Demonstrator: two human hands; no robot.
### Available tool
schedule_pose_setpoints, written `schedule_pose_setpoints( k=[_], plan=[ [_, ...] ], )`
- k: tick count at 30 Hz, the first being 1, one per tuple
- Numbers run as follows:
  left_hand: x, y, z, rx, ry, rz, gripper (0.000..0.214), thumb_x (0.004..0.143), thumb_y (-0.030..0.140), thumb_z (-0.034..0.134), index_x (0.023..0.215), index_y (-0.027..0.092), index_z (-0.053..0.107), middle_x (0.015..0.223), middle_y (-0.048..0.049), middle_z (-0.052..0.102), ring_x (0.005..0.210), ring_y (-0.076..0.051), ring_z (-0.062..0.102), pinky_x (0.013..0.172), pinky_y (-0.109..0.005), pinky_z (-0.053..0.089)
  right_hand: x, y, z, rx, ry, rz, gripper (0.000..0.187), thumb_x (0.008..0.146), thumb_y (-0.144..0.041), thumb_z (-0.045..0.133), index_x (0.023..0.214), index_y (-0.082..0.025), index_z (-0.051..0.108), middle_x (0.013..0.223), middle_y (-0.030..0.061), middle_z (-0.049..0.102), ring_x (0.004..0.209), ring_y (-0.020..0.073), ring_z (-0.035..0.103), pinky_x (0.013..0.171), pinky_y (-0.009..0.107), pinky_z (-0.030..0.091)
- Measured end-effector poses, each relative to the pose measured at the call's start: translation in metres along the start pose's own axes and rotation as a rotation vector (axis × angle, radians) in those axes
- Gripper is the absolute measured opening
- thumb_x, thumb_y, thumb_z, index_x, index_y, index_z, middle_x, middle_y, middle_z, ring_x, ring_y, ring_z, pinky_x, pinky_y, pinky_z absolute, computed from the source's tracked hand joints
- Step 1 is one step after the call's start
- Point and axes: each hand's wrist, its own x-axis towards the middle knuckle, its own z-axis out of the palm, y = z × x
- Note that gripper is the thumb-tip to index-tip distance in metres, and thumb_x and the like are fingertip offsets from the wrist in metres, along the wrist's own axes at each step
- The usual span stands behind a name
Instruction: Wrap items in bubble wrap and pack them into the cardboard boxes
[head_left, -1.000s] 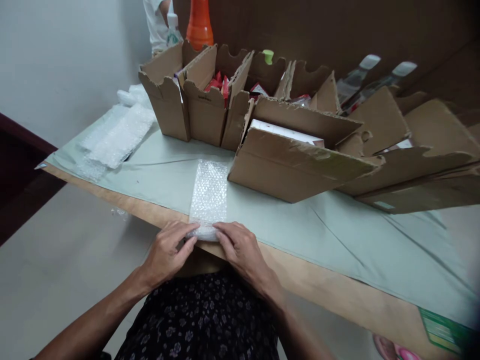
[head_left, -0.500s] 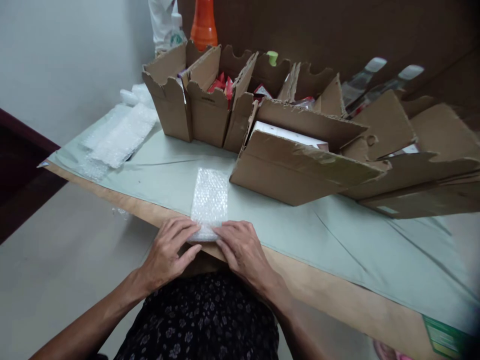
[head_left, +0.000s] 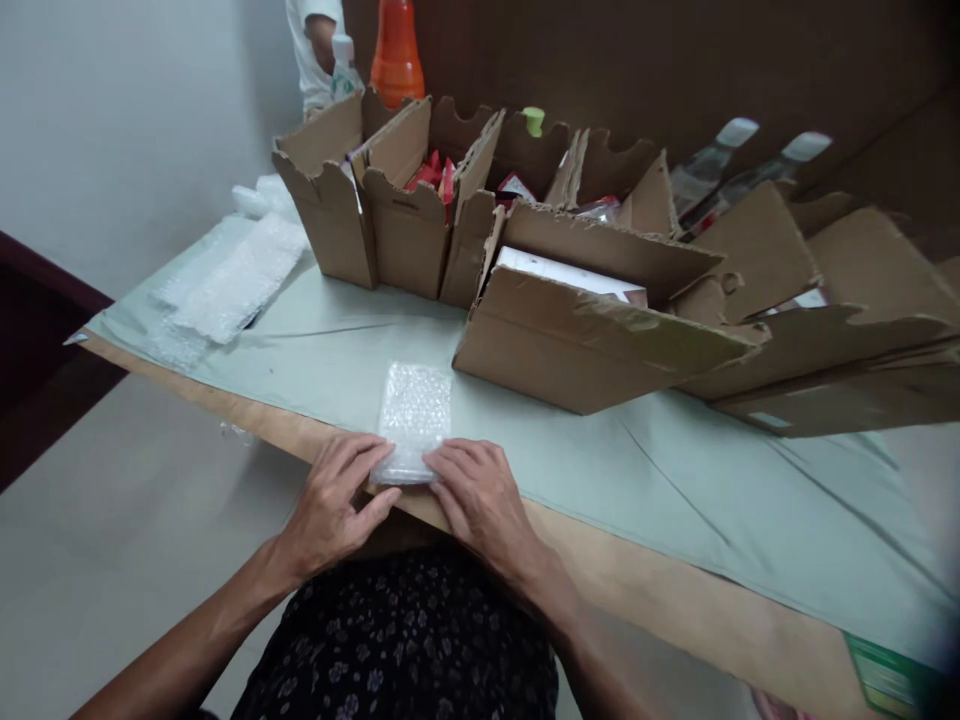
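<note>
A clear piece of bubble wrap point(head_left: 415, 410) lies at the table's front edge, its near end folded over into a thicker layer. My left hand point(head_left: 343, 495) is at the near left corner, fingertips on top and thumb apart on the near side. My right hand point(head_left: 476, 495) grips the near right corner, its fingers over the fold and the thumb at the front edge. Whether anything is wrapped inside the fold cannot be made out.
More bubble wrap sheets point(head_left: 240, 280) lie on the left of the green-covered table point(head_left: 540, 445). Cardboard boxes point(head_left: 585, 360) with packets stand along the back. Clear bottles point(head_left: 709, 165) and an orange bottle point(head_left: 397, 60) are behind them. Another person's white sleeve point(head_left: 304, 50) shows at the back left.
The bubble wrap has become shorter; its far end has come closer to my hands and the near fold is deeper. My hands have barely moved. The view has shifted slightly.
</note>
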Motion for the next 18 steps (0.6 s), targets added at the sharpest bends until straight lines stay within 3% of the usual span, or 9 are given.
schedule_pose_setpoints(
  k=[3, 7, 11, 14, 18],
  plan=[
    [-0.001, 0.002, -0.003, -0.026, -0.015, -0.001, 0.032, 0.097, 0.016, 0.061, 0.128, 0.022, 0.06, 0.109, -0.0078, 0.071, 0.105, -0.025, 0.063, 0.093, -0.045, 0.052, 0.0, 0.001, -0.003, 0.088, 0.012, 0.057, 0.027, 0.101, -0.019, 0.058, 0.126, -0.025, 0.065, 0.11, 0.0059, 0.076, 0.105, 0.0236, 0.065, 0.094, 0.043, 0.052],
    [0.013, -0.006, 0.006, 0.033, 0.003, -0.084, 0.03, 0.098, 0.022, 0.061, 0.128, 0.02, 0.062, 0.106, -0.0088, 0.072, 0.099, -0.026, 0.064, 0.089, -0.046, 0.055, -0.001, -0.005, -0.005, -0.075, 0.116, 0.075, 0.032, 0.1, -0.024, 0.058, 0.132, -0.023, 0.061, 0.128, 0.0127, 0.069, 0.116, 0.0298, 0.061, 0.096, 0.049, 0.05],
    [0.02, -0.01, 0.011, 0.073, 0.076, -0.159, 0.029, 0.098, 0.028, 0.061, 0.125, 0.02, 0.065, 0.111, -0.0111, 0.07, 0.104, -0.029, 0.066, 0.095, -0.05, 0.056, 0.003, -0.006, 0.0, -0.144, -0.006, -0.028, 0.036, 0.096, -0.024, 0.063, 0.133, -0.024, 0.061, 0.131, 0.0126, 0.067, 0.119, 0.03, 0.059, 0.098, 0.05, 0.049],
    [0.006, -0.002, 0.005, -0.101, 0.164, -0.326, 0.036, 0.096, 0.033, 0.064, 0.13, 0.021, 0.063, 0.114, -0.0101, 0.07, 0.104, -0.026, 0.069, 0.093, -0.045, 0.06, 0.008, 0.003, 0.004, -0.079, 0.053, 0.015, 0.032, 0.097, -0.017, 0.059, 0.128, -0.025, 0.064, 0.117, 0.0082, 0.074, 0.109, 0.0265, 0.065, 0.094, 0.047, 0.05],
    [-0.013, 0.017, 0.004, -0.595, 0.165, -0.639, 0.052, 0.097, 0.034, 0.063, 0.145, 0.018, 0.052, 0.129, -0.0146, 0.07, 0.113, -0.025, 0.072, 0.097, -0.042, 0.062, 0.006, 0.001, 0.007, 0.186, 0.222, 0.208, 0.028, 0.1, -0.025, 0.058, 0.126, -0.029, 0.067, 0.108, 0.0058, 0.077, 0.098, 0.0252, 0.068, 0.088, 0.045, 0.055]
  ],
)
